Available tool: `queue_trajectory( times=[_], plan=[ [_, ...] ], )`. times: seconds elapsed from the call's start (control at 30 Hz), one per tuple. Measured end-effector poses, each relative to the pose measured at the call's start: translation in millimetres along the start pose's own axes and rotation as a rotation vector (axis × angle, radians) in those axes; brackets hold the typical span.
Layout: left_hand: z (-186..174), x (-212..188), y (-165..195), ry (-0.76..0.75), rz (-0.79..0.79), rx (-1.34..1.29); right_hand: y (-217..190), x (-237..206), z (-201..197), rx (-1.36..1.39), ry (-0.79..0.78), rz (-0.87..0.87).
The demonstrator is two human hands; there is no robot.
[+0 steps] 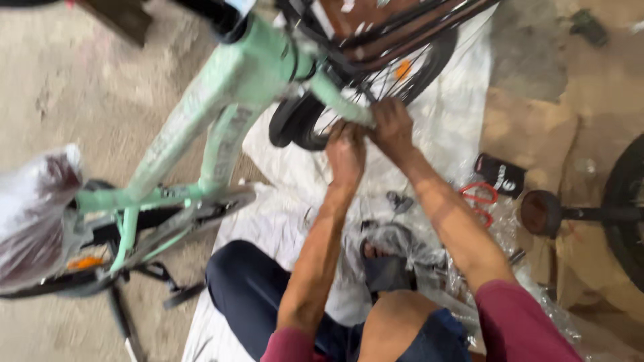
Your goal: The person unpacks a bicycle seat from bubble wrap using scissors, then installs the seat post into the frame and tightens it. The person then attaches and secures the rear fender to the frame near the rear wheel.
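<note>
Beside the black spoked front wheel [376,80], both hands, left [345,155] and right [392,127], close their grip on the mint-green metal fork leg [339,100], wrapping half stripped, saddle still bagged.

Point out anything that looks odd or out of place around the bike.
The green bike frame leans steeply. Its seat is wrapped in clear plastic. Red scissors lie among crumpled plastic wrap on the white sheet.

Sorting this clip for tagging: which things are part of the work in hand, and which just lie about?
In hand: left hand and right hand at the mint green fork, by the front wheel.
Lying about: red scissors, black pouch, clear plastic wrap.
</note>
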State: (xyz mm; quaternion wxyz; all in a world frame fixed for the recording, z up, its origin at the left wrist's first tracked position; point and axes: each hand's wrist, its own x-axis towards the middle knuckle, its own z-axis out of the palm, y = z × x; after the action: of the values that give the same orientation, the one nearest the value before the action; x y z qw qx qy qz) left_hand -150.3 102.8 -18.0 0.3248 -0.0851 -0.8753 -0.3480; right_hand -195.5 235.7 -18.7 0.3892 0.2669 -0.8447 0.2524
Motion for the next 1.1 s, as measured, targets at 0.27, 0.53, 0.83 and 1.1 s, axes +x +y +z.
queue_trajectory(
  times=[0.27, 0.53, 0.83, 1.1],
  plan=[
    [23, -12, 43, 0.252, -0.3, 0.033, -4, -23, 13, -0.018, -0.113, 0.213],
    [6, -7, 34, 0.188, -0.429, -0.397, -42, -34, -1, 0.281, -0.132, 0.396],
    [2, 31, -18, -0.303, -0.304, -0.426, -190, -138, 14, 0.882, -0.82, 0.335],
    [16, 35, -18, -0.159, -0.24, -0.334, -183, -132, 32, 1.058, -0.851, 0.677]
  ],
)
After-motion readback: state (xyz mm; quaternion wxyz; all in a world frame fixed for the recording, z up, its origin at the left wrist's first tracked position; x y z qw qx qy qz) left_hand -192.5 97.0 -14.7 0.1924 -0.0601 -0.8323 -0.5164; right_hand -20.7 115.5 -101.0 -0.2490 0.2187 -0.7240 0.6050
